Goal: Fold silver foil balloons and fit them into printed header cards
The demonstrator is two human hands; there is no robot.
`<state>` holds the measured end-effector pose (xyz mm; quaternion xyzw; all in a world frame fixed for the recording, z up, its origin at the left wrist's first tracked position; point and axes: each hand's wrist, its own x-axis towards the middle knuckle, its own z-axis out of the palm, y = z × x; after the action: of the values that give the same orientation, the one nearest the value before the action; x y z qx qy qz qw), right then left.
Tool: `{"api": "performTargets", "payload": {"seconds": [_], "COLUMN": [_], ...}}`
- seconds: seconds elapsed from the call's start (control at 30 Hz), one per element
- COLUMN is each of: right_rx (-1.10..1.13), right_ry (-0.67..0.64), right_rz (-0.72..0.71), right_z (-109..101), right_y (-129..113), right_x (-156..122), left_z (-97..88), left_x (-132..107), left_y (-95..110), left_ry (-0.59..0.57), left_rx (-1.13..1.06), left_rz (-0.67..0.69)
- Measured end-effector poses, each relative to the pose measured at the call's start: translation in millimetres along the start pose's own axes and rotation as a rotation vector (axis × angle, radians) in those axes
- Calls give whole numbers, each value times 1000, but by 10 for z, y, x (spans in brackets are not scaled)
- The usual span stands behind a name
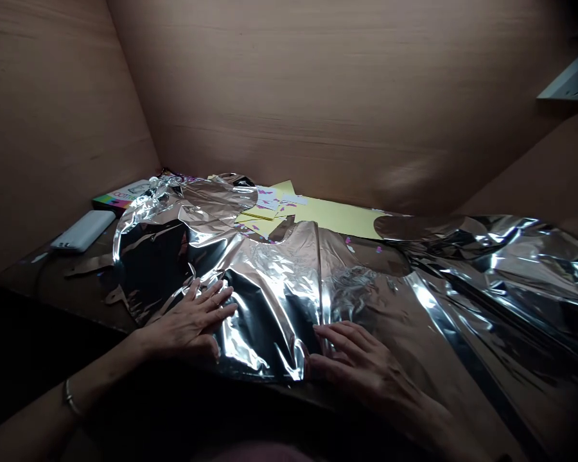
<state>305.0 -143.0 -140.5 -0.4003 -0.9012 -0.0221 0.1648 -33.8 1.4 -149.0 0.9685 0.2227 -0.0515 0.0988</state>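
Beyond the crumpled silver foil (270, 301), yellow card (327, 215), white power bank (83, 231)

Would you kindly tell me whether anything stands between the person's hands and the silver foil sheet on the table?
Nothing visible does: the left hand and the right hand both lie flat, directly on the crinkled silver foil sheet, near its front edge.
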Motion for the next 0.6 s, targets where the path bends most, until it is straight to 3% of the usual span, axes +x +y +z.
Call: {"api": "performTargets", "payload": {"seconds": [0.13, 0.23, 0.33, 0.5, 0.6], "right_rx": [6, 65, 182, 361, 291], "right_ry": [-3, 73, 164, 385, 531], "right_rz": [-66, -108, -54, 101, 227], "right_z": [19, 88, 112, -47, -178], "right_y": [49, 87, 107, 196, 366], "right_x": [-13, -25, 42, 488, 832], "left_z": [-31, -73, -115, -312, -557], "left_x": [5, 2, -3, -59, -162], "left_y": [14, 57, 81, 29, 39], "left_ry": [-25, -32, -35, -22, 89], "left_rx": [-44, -94, -155, -380, -554], "left_rz": [-20, -39, -39, -51, -53]}}
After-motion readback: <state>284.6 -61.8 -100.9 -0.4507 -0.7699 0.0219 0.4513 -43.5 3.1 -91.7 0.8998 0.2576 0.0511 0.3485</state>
